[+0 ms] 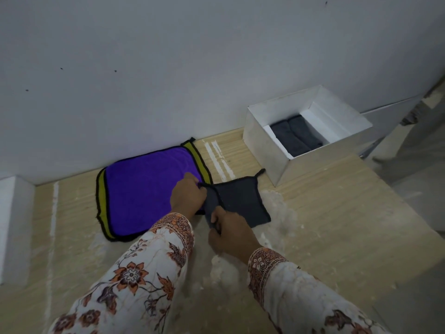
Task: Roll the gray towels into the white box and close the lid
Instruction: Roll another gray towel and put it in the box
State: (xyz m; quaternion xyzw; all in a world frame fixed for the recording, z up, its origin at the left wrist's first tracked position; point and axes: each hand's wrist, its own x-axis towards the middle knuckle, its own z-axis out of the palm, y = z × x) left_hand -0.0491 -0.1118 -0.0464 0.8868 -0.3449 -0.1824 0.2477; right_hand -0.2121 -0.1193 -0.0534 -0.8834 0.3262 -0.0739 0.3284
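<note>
A purple cloth (149, 191) with yellow-green bands and black edging lies flat on the wooden surface (337, 213) against the white wall (168, 68), just left of where I work. Its right edge is touching or slightly under the gray towel (243, 201), crowding my left hand (189, 196). White patches mark the wood around my wrists.

The gray towel lies spread beside the purple cloth, one corner with a small loop pointing away toward the white box (265, 141). Its left edge is lifted and turned over, that fold running from far to near.

My left hand's fingers are pinched on the far end of that fold; my right hand (231, 233) has its fingers closed on the near end.

The white box stands open at the far right, well apart, with two rolled gray towels (296, 135) lying side by side inside.
</note>
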